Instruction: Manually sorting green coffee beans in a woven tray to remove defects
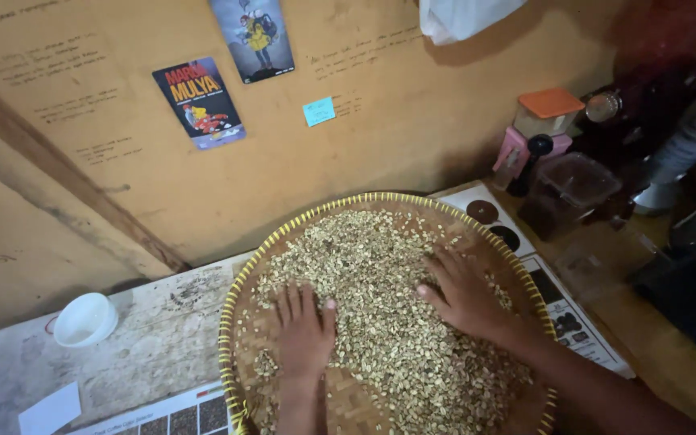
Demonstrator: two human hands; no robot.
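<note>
**Here: both hands flat on a tray of pale beans**

Round woven tray point(239, 322) sits on the table point(155, 346); flat, shallow, brown basketwork with a yellow-and-dark banded rim. Contents: pale greenish-tan beans point(380, 322), small, oval, matte, spread in a loose layer over most of the weave. Bare weave shows at the tray's near-left part and along the far edge.

Left hand point(304, 330): palm down, fingers spread and extended, resting on the weave at the left edge of the bean layer. Grips nothing.

Right hand point(465, 294): palm down, fingers splayed, lying on the beans right of centre. Nothing closed in it either.

White bowl point(84, 320): small, round, smooth, well left of the tray on the table; contents cannot be made out.

Dark translucent tub point(567, 193): squarish, lidded, beyond the tray at right. Behind it, a pink appliance point(525, 149) with an orange-lidded clear box point(548, 113) on top.

Table surface rough, whitish, worn. Printed sheets point(557, 302) lie under the tray's right side. Wall is tan board with two posters point(199, 101) and a blue note point(318, 111).
</note>
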